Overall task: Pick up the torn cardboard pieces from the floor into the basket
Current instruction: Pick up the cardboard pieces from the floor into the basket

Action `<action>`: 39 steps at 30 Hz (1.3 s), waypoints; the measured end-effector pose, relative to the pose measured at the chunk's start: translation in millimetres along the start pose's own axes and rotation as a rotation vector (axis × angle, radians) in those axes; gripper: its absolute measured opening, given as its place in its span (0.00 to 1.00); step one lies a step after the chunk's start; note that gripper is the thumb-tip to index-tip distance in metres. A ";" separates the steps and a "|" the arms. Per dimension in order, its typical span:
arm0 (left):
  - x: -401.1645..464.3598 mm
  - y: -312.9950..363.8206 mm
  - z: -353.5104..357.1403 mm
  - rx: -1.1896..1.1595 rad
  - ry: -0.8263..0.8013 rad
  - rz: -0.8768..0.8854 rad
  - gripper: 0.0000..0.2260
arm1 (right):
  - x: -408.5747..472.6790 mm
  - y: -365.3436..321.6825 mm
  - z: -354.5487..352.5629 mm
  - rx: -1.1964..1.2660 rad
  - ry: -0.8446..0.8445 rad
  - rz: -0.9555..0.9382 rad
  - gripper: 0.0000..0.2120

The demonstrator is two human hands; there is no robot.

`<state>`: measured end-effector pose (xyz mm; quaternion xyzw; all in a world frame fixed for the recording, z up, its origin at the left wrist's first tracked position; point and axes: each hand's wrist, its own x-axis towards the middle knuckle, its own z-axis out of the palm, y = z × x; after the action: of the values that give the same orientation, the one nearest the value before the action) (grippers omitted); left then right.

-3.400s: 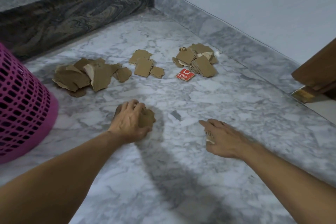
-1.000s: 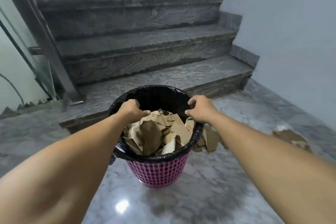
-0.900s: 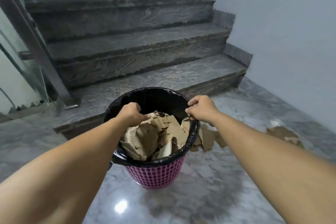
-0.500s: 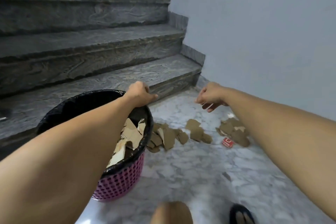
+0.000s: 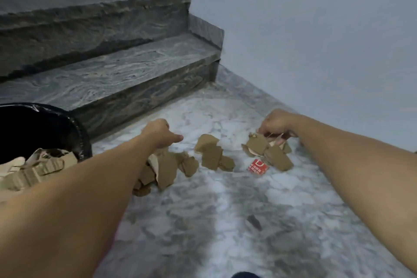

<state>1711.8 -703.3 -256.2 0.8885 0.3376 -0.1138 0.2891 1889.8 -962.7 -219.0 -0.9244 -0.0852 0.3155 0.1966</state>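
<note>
Three heaps of torn brown cardboard lie on the marble floor: a left pile [image 5: 165, 168], a middle pile [image 5: 212, 154] and a right pile [image 5: 269, 153]. My left hand [image 5: 159, 133] hovers just above the left pile, fingers curled with nothing seen in them. My right hand [image 5: 276, 125] is down on the far side of the right pile, fingers curled onto its top pieces. The basket [image 5: 75, 126], lined with a black bag, stands at the left edge with cardboard pieces [image 5: 38, 168] inside.
A red printed label [image 5: 259, 166] lies in front of the right pile. A small dark scrap [image 5: 254, 222] lies on the floor nearer me. Dark stone stairs [image 5: 112, 79] rise behind the basket. A pale wall [image 5: 316, 29] closes the right side. A dark shoe tip [image 5: 244, 275] shows at the bottom.
Both hands left the basket rim and swung right and down to the piles. The view turned from the basket toward the floor pieces.
</note>
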 end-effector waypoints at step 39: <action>96.9 -46.3 140.2 -0.514 0.246 -0.551 0.49 | 175.8 73.2 103.7 0.334 -0.043 0.014 0.27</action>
<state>1752.2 -706.3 -428.0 0.6703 0.6130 0.0087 0.4182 1966.5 -947.6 -421.2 -0.8724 -0.0291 0.3466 0.3435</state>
